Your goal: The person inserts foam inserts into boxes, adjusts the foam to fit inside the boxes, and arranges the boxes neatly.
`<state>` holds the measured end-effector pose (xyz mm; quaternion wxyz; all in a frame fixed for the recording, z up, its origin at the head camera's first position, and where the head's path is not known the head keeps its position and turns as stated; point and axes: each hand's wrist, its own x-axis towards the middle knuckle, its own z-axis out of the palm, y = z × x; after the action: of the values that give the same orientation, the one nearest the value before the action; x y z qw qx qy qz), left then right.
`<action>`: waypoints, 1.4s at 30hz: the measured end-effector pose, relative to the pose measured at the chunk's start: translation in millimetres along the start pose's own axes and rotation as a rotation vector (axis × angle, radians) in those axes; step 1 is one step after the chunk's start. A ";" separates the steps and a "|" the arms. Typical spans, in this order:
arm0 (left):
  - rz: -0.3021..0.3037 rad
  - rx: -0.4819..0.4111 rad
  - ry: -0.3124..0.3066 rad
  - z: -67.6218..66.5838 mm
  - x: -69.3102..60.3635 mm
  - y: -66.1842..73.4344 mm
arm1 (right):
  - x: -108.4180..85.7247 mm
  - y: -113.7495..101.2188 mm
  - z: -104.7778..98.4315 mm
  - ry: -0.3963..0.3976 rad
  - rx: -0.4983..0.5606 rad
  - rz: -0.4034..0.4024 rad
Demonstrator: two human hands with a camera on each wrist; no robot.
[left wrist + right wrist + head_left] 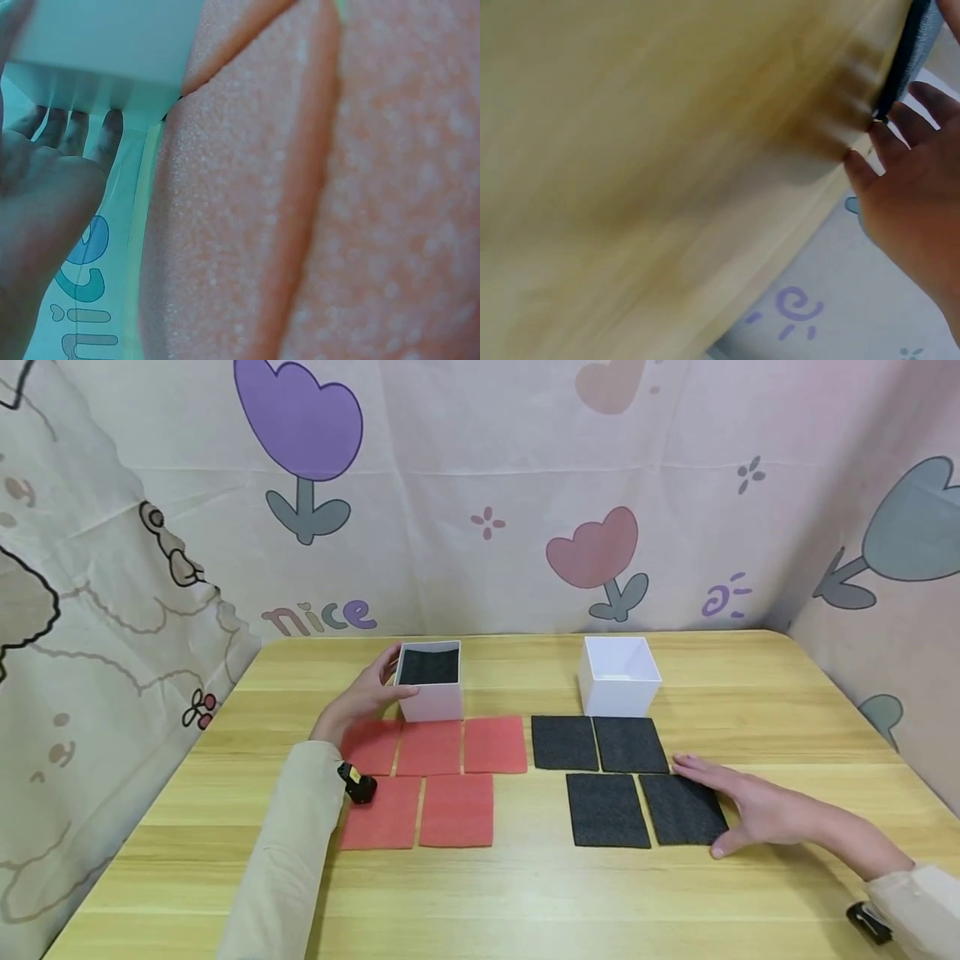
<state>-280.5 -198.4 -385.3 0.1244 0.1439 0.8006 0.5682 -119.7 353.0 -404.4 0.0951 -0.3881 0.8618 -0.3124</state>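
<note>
My left hand (365,697) holds the left white box (432,702), thumb across its front and fingers at its left side; the left wrist view shows the fingers (112,129) against the box (105,45). Black material (429,667) lies inside it. My right hand (765,808) spreads over the right edge of the lower right black square (684,810), fingers at its far corner and thumb at its near corner. In the right wrist view, the fingers of the right hand (911,176) are extended beside the dark square's edge (907,64).
Several red squares (456,811) lie in two rows in front of the left box. Three more black squares (608,810) lie left of and behind the one at my right hand. A second white box (619,689) stands behind them. Patterned cloth (465,468) hangs beyond the wooden table (525,902).
</note>
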 end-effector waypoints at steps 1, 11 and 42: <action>-0.002 -0.002 -0.001 -0.1 -0.3 0.0 | 0.1 -0.7 -0.7 0.001 -0.030 0.007; -0.006 -0.023 -0.005 -0.2 0.8 -0.2 | -1.2 -17.4 -6.9 -0.026 -0.256 0.182; 0.020 -0.046 -0.021 -1.5 0.8 -2.0 | 58.8 -46.9 -11.2 0.123 -0.238 0.150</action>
<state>-282.0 -200.0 -386.8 0.1305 0.1550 0.7844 0.5863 -135.7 291.8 -362.2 0.0186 -0.3113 0.9236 -0.2230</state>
